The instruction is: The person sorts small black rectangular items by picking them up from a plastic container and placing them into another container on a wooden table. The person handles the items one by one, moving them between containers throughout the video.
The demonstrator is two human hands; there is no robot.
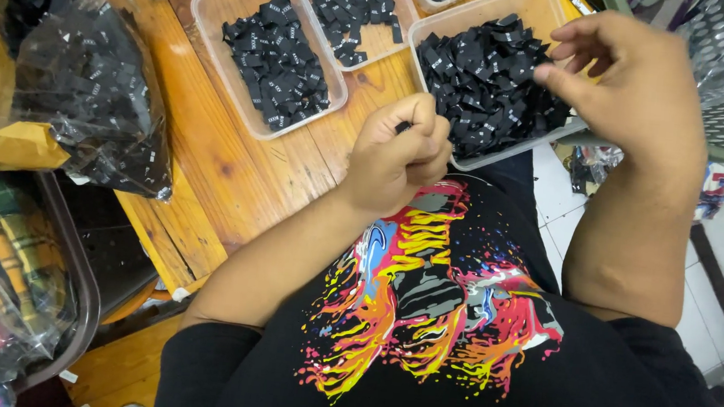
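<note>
The person stands over a wooden table (232,173), which carries 4 clear plastic trays in view, each holding small black fabric labels.

Left hand (398,154): closed into a loose fist, fingers curled and pressed together. A dark label edge (403,128) shows at the thumb and forefinger, pinched between them. The fist sits just off the table edge, at 7 o'clock from the nearest tray (522,11).

Right hand (630,79): held over the right end of that tray. Thumb and forefinger tips meet in a pinch (544,72) right at the heap of black labels (480,82); the remaining fingers are bent and slightly apart. Whether a label is caught in the pinch cannot be told.

At 9 o'clock from the nearest tray lies a second tray (221,13) with a smaller heap of labels. 2 further trays are cut by the top edge at 12 o'clock. At 9 o'clock from the left hand, a clear plastic bag (90,89) packed with black labels rests on the table.
</note>
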